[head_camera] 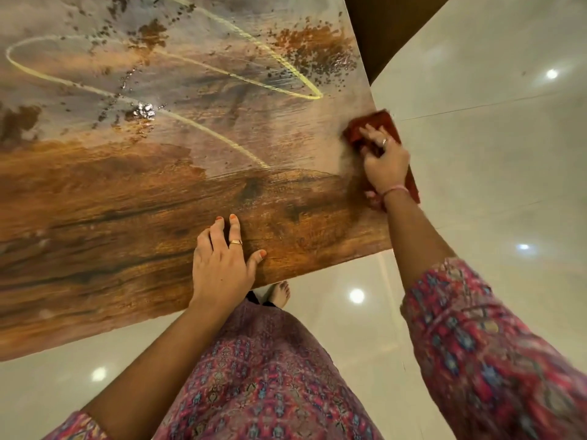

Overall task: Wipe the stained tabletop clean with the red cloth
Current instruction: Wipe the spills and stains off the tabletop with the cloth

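A person in a patterned pink tunic (260,376) leans over a wooden tabletop (127,217) that fills most of the view, its near strip showing dark, glossy grain while the far half lies under a pale haze crossed by a looping yellow streak (203,63). Brown stains (317,49) are spattered across the far right of the top, with a darker patch at the far left edge and a wet, glinting puddle (141,111) near the middle. A polished tile floor (492,122) surrounds the table. The right hand (386,165) reaches to the right edge of the table, fingers curled and gripping the red cloth (378,125), which sits bunched under the palm, apparently with part of it hanging past the edge. The left hand (222,262) rests flat on the near strip, fingers straight and spread, holding nothing, seemingly as a brace. Most of the marks appear untouched, so the job looks far from done. With the cloth working right at the rim, a stroke carried outward could push residue onto the floor below, where a bare foot (281,293) stands close to the table. A bunched cloth may also smear the puddle rather than lift it, and the bracing palm could leave prints on the glossy strip.
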Motion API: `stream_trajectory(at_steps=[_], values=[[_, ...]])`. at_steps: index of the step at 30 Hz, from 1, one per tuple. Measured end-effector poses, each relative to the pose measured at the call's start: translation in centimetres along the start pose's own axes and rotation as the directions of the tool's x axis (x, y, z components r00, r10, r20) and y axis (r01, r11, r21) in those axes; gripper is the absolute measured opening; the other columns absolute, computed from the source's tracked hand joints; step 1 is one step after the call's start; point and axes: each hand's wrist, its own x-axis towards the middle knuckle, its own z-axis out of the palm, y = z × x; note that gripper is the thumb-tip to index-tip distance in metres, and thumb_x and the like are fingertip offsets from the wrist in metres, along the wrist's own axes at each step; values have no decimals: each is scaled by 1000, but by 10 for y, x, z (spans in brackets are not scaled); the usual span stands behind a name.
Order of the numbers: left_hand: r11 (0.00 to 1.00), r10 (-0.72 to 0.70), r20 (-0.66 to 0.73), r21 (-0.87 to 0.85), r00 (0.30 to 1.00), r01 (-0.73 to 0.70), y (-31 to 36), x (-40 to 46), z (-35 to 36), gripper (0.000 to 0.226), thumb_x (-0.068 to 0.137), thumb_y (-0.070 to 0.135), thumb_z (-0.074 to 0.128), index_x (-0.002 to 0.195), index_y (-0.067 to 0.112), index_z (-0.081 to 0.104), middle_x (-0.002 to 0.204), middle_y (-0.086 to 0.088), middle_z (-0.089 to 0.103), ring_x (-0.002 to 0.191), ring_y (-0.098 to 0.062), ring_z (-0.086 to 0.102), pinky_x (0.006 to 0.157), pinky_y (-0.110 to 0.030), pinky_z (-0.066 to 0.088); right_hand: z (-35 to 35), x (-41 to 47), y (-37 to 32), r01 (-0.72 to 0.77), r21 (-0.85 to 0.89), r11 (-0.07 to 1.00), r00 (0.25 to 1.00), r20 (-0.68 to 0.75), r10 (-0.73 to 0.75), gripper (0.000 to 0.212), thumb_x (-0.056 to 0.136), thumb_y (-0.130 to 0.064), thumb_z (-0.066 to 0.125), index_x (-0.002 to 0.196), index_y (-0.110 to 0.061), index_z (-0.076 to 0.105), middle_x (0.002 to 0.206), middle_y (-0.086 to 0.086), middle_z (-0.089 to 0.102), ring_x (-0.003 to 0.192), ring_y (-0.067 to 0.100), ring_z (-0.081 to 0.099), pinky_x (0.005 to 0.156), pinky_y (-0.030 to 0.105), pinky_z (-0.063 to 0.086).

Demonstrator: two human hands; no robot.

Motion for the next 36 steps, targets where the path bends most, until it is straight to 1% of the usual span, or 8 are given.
stream_trajectory(at_steps=[2, 8, 11, 17, 21, 29, 33, 36], values=[[1000, -6, 25, 1, 1000, 6, 1, 0, -1, 78, 92, 57, 40, 148, 7, 22, 146, -20, 32, 130, -37, 28, 107, -46, 29, 5, 15, -11, -62, -4, 998, 996, -58, 61, 38, 84, 1, 56, 118, -13, 66, 127, 4, 62, 128, 19, 49, 114, 26, 29], [999, -7, 73, 42, 997, 4, 4, 1, -1, 78, 94, 57, 31, 150, 6, 10, 151, -20, 23, 134, -37, 24, 110, -44, 23, 39, -126, -24, 188, -378, 907, 982, 64, -177, 43, 89, -28, 55, 132, -28, 55, 131, -5, 57, 111, 21, 51, 89, 37, 43], [997, 12, 94, 77, 996, -19, 8, 3, -4, 79, 95, 56, 29, 149, 2, 8, 151, -21, 22, 135, -37, 24, 110, -43, 22, 36, -136, -14, 248, -376, 893, 969, 96, -229, 44, 88, -25, 55, 132, -29, 55, 131, -5, 56, 108, 23, 49, 84, 37, 41], [995, 86, 69, 37, 994, -89, 2, 4, -7, 76, 95, 54, 35, 150, 8, 10, 150, -18, 23, 133, -36, 26, 109, -43, 26, 33, -18, -22, 42, -332, 943, 999, 5, -43, 47, 90, -21, 48, 136, -32, 50, 143, -2, 43, 130, 26, 36, 106, 46, 32], [993, 89, 90, 72, 992, -96, -1, 4, -3, 74, 96, 55, 28, 151, 12, 4, 153, -17, 18, 134, -35, 23, 110, -42, 25, 39, 5, -31, -46, -381, 923, 999, -1, 50, 50, 96, -25, 40, 145, -34, 34, 158, -1, 20, 144, 21, 19, 112, 42, 20], [990, 95, 94, 95, 991, -104, 2, 6, -1, 73, 96, 55, 27, 151, 10, 8, 152, -20, 25, 132, -37, 30, 106, -45, 29, 65, -163, -35, 278, -315, 907, 948, 245, -205, 50, 96, -28, 41, 145, -35, 32, 155, -6, 26, 143, 9, 20, 110, 32, 24], [986, 115, 81, 113, 990, -124, 0, 7, 0, 74, 94, 56, 30, 150, 10, 14, 150, -20, 31, 129, -36, 36, 104, -44, 34, 51, -123, -29, 351, -273, 896, 921, 275, -277, 51, 93, -19, 46, 142, -30, 40, 151, -2, 35, 141, 15, 29, 110, 33, 27], [984, 114, 82, 127, 990, -124, 0, 7, 1, 75, 94, 57, 28, 150, 10, 11, 150, -18, 30, 130, -35, 36, 104, -43, 33, 40, -37, -34, 250, -304, 919, 963, 181, -202, 50, 92, -13, 46, 141, -25, 43, 152, 4, 34, 142, 22, 29, 115, 37, 25]])
